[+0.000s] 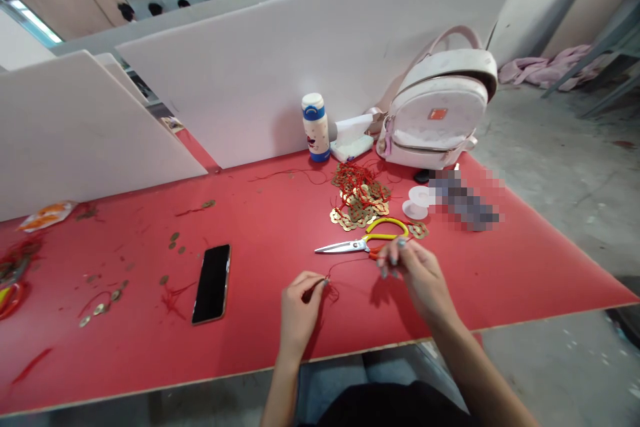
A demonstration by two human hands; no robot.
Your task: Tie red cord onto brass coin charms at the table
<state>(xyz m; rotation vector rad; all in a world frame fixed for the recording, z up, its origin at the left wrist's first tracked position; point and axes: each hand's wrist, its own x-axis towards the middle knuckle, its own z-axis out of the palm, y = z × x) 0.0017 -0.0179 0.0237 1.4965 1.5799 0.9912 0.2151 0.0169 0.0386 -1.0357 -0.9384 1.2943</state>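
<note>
Just above the red tabletop, my left hand (301, 310) pinches a thin red cord (334, 293) whose loose end loops beside the fingertips. A strand of this cord runs across to my right hand (417, 273), raised a little, with thumb and fingers pinched together on it. Beyond the hands lie scissors (345, 247) with yellow handles, blades pointing left. A small orange-red item (375, 253) shows by the right fingertips, partly hidden; its kind is unclear. Behind the scissors is a heap of brass-coloured coins (357, 203) tied with red cords.
A black phone (212, 283) lies left of my hands, among scattered coins (100, 309) and cord scraps. At the back stand a bottle (316, 128), a tissue pack (351, 145) and a pale backpack (435, 110) against a white partition (240, 87). A white spool (416, 207) sits right.
</note>
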